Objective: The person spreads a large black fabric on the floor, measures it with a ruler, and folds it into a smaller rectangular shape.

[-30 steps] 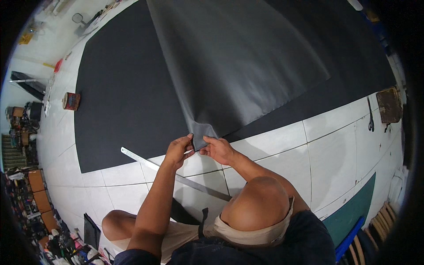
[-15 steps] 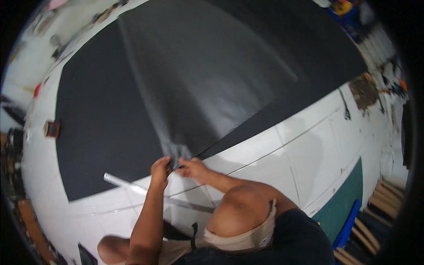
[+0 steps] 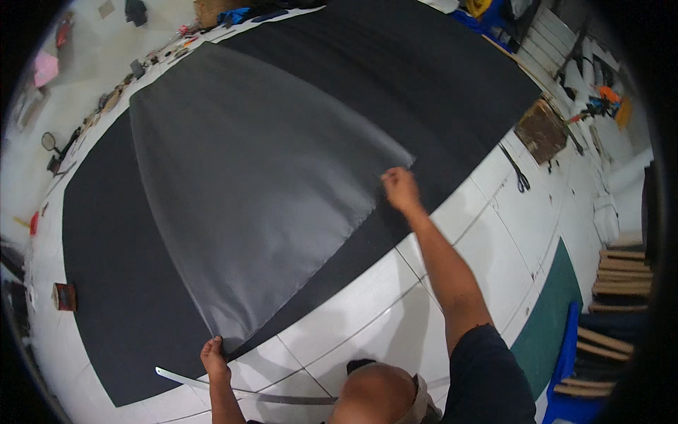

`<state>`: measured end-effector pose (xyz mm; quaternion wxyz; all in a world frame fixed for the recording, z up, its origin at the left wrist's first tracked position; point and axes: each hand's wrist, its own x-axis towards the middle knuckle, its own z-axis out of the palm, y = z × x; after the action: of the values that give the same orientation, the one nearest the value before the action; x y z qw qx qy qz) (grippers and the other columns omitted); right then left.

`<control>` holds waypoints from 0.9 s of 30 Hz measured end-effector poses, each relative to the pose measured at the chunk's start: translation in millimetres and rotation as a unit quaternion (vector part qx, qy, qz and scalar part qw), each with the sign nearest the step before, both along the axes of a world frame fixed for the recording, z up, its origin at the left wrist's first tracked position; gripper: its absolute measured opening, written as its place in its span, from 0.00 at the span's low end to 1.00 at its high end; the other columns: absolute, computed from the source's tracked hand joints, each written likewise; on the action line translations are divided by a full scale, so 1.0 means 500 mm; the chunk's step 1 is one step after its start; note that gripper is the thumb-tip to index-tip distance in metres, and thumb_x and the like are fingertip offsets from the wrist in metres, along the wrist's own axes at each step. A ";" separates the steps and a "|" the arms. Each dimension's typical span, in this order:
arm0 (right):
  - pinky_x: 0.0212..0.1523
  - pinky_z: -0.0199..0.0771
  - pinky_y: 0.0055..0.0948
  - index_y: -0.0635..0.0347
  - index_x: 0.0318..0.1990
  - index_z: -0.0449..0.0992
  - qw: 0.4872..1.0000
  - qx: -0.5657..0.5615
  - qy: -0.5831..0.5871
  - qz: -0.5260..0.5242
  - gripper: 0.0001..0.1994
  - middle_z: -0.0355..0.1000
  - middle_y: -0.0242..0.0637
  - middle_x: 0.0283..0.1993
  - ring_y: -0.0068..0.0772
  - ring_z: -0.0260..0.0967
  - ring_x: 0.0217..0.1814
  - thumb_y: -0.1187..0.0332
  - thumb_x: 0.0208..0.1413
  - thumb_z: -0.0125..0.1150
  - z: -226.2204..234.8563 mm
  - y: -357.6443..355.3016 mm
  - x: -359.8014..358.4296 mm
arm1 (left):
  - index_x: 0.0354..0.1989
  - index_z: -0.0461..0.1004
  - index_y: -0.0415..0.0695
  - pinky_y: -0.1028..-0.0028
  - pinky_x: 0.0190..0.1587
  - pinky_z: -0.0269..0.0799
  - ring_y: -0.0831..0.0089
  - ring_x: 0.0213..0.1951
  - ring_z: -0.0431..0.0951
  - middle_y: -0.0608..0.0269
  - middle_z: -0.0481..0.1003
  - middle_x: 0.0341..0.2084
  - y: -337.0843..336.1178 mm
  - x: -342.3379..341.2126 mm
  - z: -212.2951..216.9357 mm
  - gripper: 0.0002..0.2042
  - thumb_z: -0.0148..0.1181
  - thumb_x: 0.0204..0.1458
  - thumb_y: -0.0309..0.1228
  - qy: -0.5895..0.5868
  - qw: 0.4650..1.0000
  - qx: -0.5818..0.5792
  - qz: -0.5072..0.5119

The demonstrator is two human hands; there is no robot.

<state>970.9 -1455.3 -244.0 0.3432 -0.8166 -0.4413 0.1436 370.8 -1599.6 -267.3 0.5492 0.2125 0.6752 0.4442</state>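
Observation:
A shiny dark grey sheet (image 3: pixel 247 177), like leatherette or vinyl, lies over a larger matte black sheet (image 3: pixel 106 247) on the floor. At its near left corner my left hand (image 3: pixel 214 357) pinches the grey sheet. My right hand (image 3: pixel 401 189) is stretched out to the right, its fingers closed at the sheet's near edge close to the right corner. Between the hands the edge runs slanting and slightly wavy. Just below my left hand lies a metal ruler (image 3: pixel 180 379), partly covered by my forearm.
Black-handled scissors (image 3: pixel 521 177) and a brown block (image 3: pixel 542 132) lie on the white tiles (image 3: pixel 353 332) to the right. Nearer stand a green mat (image 3: pixel 547 325), a blue frame (image 3: pixel 563 364) and several wooden strips (image 3: pixel 621 279). A rusty tin (image 3: pixel 64 297) sits at the black sheet's left edge.
My hands, close together at the near corner before, are now wide apart. The right has moved far to the right along the edge, and the grey sheet lies more spread out. The view has shifted.

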 end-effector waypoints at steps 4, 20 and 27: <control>0.63 0.60 0.44 0.62 0.60 0.66 0.990 -0.042 -0.123 -0.060 0.25 0.62 0.54 0.61 0.54 0.59 0.63 0.57 0.58 0.54 -0.044 0.082 0.181 | 0.21 0.70 0.49 0.78 0.24 0.61 0.82 0.20 0.66 0.76 0.68 0.17 0.019 -0.067 -0.062 0.10 0.64 0.51 0.28 0.064 0.998 -0.006 0.004; 0.50 0.69 0.46 0.61 0.43 0.74 0.972 -0.195 -0.113 -0.072 0.17 0.73 0.49 0.45 0.51 0.71 0.50 0.57 0.54 0.55 -0.046 0.050 0.243 | 0.20 0.72 0.45 0.79 0.24 0.56 0.84 0.19 0.62 0.76 0.68 0.16 0.026 -0.038 -0.016 0.10 0.59 0.54 0.26 0.122 0.989 -0.058 -0.059; 0.46 0.70 0.42 0.65 0.38 0.74 0.985 -0.158 -0.062 -0.043 0.16 0.74 0.51 0.39 0.52 0.72 0.46 0.58 0.52 0.58 -0.101 -0.084 0.338 | 0.18 0.70 0.46 0.80 0.24 0.54 0.85 0.20 0.59 0.78 0.65 0.15 0.025 -0.064 -0.036 0.12 0.60 0.54 0.27 0.202 0.969 -0.035 -0.141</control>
<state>1139.8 -1497.4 -294.4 0.1878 -0.8860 -0.3983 0.1453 339.0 -1586.9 -285.2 0.4660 0.3714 0.7504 0.2860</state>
